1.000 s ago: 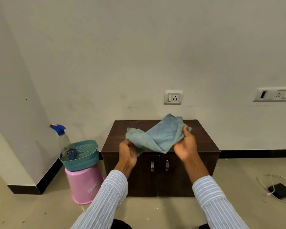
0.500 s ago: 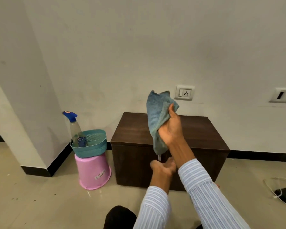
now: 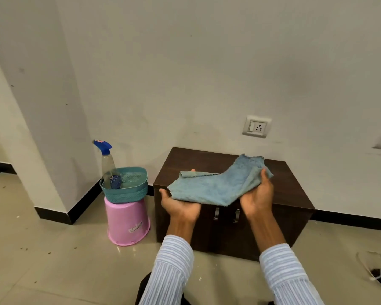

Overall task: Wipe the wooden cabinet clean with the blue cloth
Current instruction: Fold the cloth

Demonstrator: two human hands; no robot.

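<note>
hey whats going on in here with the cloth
A person holds a blue cloth spread between both hands above a dark wooden cabinet. The left hand supports it palm up; the right hand grips its bunched end. The cloth is not on the cabinet yet, so wiping has not begun.

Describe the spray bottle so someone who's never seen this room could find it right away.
Look left of the dark wooden cabinet, where an upturned pink bucket stands on the floor with a teal basket on top. The spray bottle stands upright in that basket, the only clear thing there, with a blue trigger head.
</note>
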